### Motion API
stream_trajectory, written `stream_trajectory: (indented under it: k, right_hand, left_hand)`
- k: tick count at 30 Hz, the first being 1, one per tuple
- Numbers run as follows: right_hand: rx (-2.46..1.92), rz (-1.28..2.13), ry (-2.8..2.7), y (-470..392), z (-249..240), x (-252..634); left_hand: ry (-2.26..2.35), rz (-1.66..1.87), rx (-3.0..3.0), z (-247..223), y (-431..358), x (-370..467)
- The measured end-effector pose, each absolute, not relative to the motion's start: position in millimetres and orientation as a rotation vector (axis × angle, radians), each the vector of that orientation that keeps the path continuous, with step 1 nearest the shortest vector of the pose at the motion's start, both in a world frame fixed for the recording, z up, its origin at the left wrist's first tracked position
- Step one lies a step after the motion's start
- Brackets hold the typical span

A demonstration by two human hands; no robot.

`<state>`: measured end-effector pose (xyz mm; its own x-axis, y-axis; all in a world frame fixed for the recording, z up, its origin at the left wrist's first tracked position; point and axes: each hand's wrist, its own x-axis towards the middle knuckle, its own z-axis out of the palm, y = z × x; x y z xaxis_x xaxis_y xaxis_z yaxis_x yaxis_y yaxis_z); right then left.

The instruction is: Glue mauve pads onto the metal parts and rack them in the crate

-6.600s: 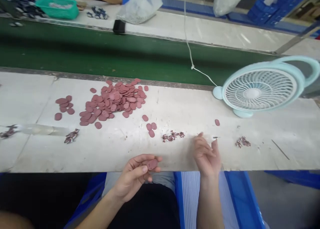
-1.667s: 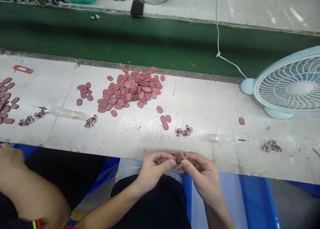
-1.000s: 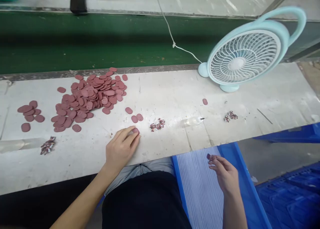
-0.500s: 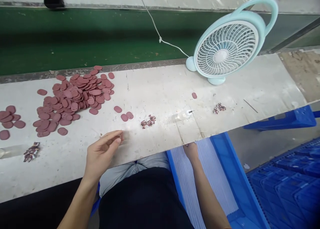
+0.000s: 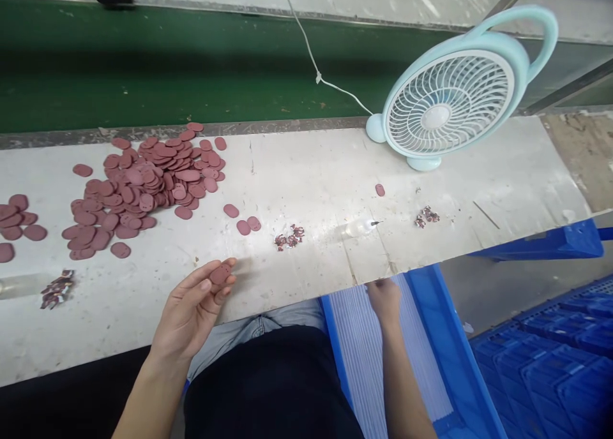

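My left hand (image 5: 191,311) is raised over the front of the table, its thumb and fingers pinching a flat reddish-brown oval piece (image 5: 220,274) with small holes. At the table's front edge is my right hand (image 5: 385,298), over a blue crate (image 5: 472,369) with a white ribbed sheet (image 5: 352,337) in it. Its fingers look curled, and what they hold, if anything, is hidden. A big heap of the same oval pieces (image 5: 148,180) lies left of centre. Three loose ovals (image 5: 230,210) lie between the heap and a small pile of brown-and-silver bits (image 5: 290,237).
A clear bottle with a dark needle tip (image 5: 359,227) lies on the table (image 5: 306,171). Beyond it stand a light-blue fan (image 5: 450,101), a single oval (image 5: 380,189), another pile of bits (image 5: 426,217) and a thin stick (image 5: 486,214). Blue crates (image 5: 550,356) fill the lower right.
My left hand has turned, bringing the oval piece's flat face into view. My right hand has moved slightly right along the table edge. The camera view has shifted a little.
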<state>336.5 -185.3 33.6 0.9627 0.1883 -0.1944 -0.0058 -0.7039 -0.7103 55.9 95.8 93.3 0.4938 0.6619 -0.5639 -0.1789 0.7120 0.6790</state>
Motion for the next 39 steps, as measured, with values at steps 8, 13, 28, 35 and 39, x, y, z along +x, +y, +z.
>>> stream_trajectory:
  k: [8, 13, 28, 35, 39]
  right_hand:
    - [-1.755, 0.406, 0.0, -143.9, 116.5, 317.2]
    - [-0.835, 1.047, 0.001, -70.8, 108.1, 322.6]
    - [-1.283, 0.808, -0.244, -51.0, 161.2, 212.3]
    - [-1.383, 0.657, -0.308, -47.0, 169.9, 214.8]
    - [-1.396, 0.666, -0.291, -50.3, 171.8, 218.9]
  left_hand:
    - [0.918, 0.451, 0.452, 94.0, 71.7, 57.9]
    - [0.811, 0.368, 0.434, 103.0, 54.9, 69.4]
    - [0.555, 0.339, 0.279, 119.7, 35.4, 84.8]
    - [0.513, 0.368, 0.333, 119.1, 34.8, 80.1]
    - [0.49, 0.346, 0.397, 116.1, 31.5, 79.7]
